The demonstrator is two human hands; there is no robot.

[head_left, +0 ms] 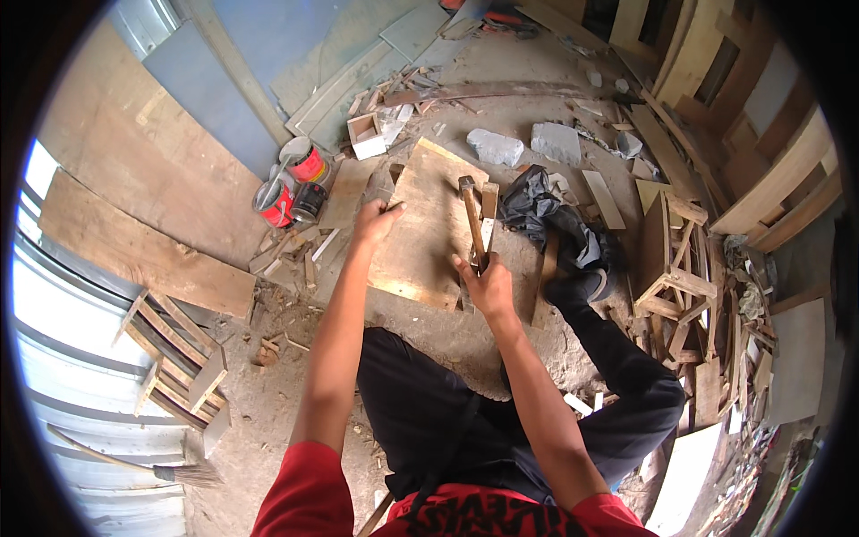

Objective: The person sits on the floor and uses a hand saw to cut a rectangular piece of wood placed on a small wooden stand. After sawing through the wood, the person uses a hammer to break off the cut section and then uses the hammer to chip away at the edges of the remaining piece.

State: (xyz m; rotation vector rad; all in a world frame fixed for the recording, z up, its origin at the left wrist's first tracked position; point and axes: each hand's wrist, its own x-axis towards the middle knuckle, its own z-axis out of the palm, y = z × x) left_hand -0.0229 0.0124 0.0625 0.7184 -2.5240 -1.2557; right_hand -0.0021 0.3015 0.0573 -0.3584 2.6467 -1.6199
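Note:
My right hand (489, 285) is wrapped round the wooden handle of a hammer (473, 215), whose head points away from me over the right side of a flat wooden board (425, 224). Close beside the hammer stands a narrow wood piece (489, 200), partly hidden behind it. At the board's left edge is my left hand (379, 220), its fingers closed with thumb and fingertip toward the board. Whether it grips the edge or holds something small is too small to tell.
Paint cans (276, 202) stand left of the board. Crumpled black plastic (534, 199) and pale blocks (495, 147) lie to its right and beyond. A wooden frame (673, 259) and scrap wood line the right. A slatted wooden piece (179, 367) and a broom (183, 473) are at left.

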